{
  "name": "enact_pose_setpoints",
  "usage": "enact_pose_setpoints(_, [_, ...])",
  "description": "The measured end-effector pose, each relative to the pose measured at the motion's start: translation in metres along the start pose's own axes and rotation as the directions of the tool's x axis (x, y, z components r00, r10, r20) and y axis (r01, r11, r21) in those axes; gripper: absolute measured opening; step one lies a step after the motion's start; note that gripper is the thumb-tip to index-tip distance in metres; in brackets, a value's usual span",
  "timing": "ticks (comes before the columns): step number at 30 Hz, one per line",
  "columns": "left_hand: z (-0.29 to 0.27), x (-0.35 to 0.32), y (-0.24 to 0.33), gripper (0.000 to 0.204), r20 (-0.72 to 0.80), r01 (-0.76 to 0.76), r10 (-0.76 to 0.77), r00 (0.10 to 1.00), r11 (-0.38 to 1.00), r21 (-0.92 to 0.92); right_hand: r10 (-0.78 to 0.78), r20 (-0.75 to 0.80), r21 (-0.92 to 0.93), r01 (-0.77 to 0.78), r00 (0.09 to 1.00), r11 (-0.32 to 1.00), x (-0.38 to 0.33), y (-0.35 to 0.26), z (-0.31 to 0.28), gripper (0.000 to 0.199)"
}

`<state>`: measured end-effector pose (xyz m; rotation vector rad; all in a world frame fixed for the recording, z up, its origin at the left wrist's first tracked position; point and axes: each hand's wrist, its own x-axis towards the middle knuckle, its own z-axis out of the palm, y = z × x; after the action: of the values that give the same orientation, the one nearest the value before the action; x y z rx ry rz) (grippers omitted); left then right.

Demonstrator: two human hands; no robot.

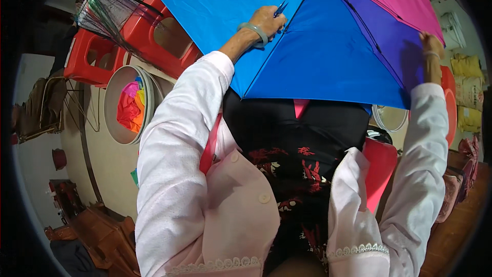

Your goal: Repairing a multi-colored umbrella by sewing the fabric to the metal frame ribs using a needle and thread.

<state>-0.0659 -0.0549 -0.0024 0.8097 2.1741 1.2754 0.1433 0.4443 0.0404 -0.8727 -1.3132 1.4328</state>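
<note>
Umbrella [318, 36]: open, multicoloured canopy spread over the lap, inner side facing up.
Left hand [266, 20]: closed on small blue scissors [281, 7], resting against a rib near the blue panel.
Right hand [429, 46]: pinching the canopy edge, holding cloth taut.
Technique: best kept taut, blades close to the rib, clear of fabric.
Nearby: round bin [115, 105] of bright cloth scraps, red stools [92, 59].

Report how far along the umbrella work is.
Done: the umbrella canopy is spread open, panels taut. In hand: the left hand holds small scissors at a seam; the right hand grips the edge. Left: loose fabric waits in the basin.
</note>
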Motion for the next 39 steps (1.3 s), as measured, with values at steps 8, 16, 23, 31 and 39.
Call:
enact_pose_setpoints(8, [0.003,0.012,-0.006,0.020,0.083,0.016,-0.036,0.996,0.975,0.222,-0.024,-0.202,-0.051,0.014,0.979,0.999,-0.036,-0.026,-0.067,0.004])
enact_pose_setpoints(16, [0.037,0.024,-0.012,0.019,-0.140,-0.076,0.210,0.968,0.769,0.634,-0.197,-0.202,-0.016,0.198,0.959,0.980,0.001,-0.088,-0.117,0.027])
enact_pose_setpoints(23, [0.024,0.012,-0.026,0.017,-0.023,-0.353,0.498,0.867,0.647,0.676,-0.341,0.002,0.281,0.327,0.940,0.902,-0.051,-0.151,-0.036,0.040])
enact_pose_setpoints(31, [-0.002,-0.005,0.003,0.011,-0.095,0.018,-0.060,0.994,0.920,-0.392,0.100,0.889,-0.413,0.691,0.446,0.592,-0.258,-0.058,0.140,0.011])
enact_pose_setpoints(39, [0.006,-0.007,0.011,0.018,-0.155,-0.039,-0.044,0.987,0.868,-0.496,0.089,0.852,-0.417,0.564,0.516,0.713,-0.329,0.044,0.219,0.021])
